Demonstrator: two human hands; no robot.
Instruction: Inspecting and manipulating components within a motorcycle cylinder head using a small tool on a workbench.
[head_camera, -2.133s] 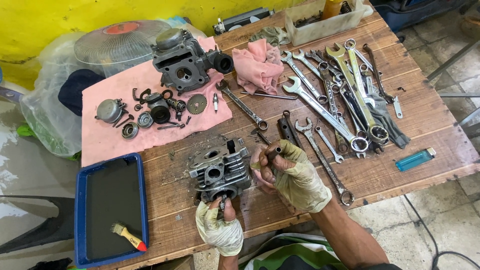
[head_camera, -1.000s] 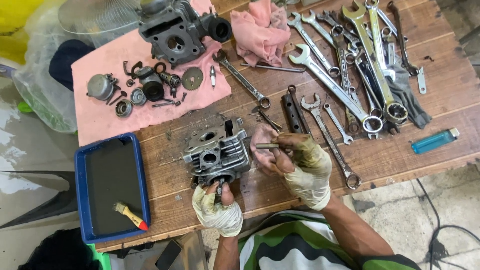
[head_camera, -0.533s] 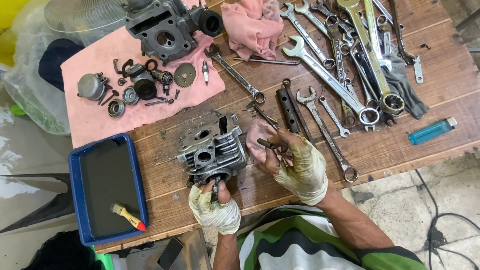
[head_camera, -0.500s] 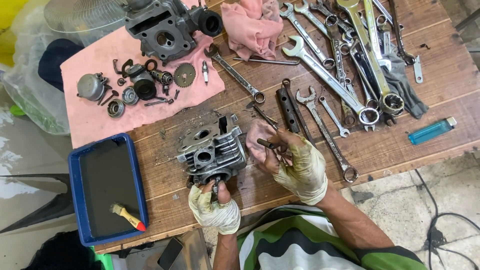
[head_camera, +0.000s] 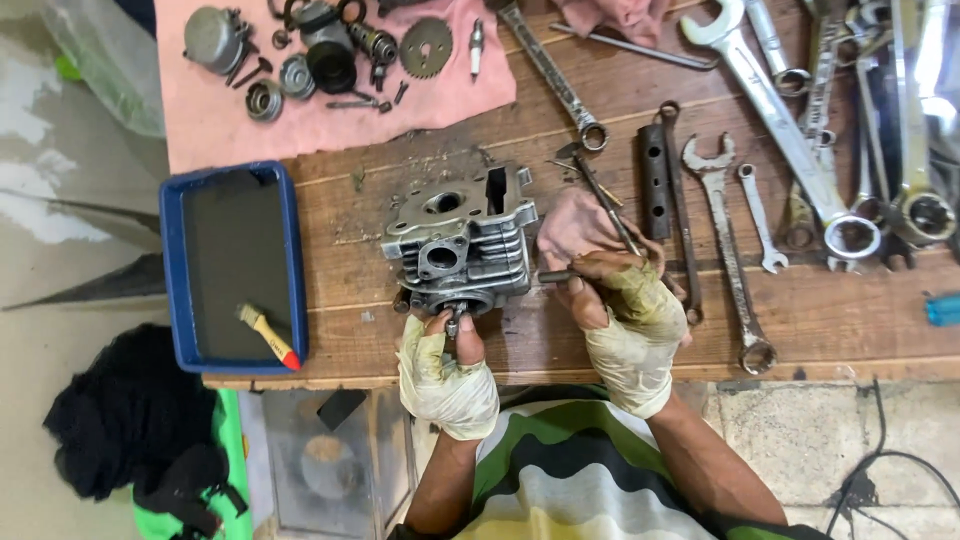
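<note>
Grey cast aluminium, the cylinder head (head_camera: 462, 240) sits near the tabletop's front edge, square in front of the person. The left hand (head_camera: 443, 375) has its fingers pinched on a small stem poking out of the head's lower port, steadying it from below. The right hand (head_camera: 628, 320) closes its grip on a slim rod-like tool (head_camera: 556, 277) whose tip meets the head's right side. Looks like fitting work on that side; the next move wants a straight, steady push. Blue tray (head_camera: 172, 270) waits at the left edge, spanners (head_camera: 722, 230) to the right.

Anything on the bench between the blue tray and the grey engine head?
Head view: only bare, stained wood between the blue rectangular plastic tray and the grey finned metal cylinder head.
</note>
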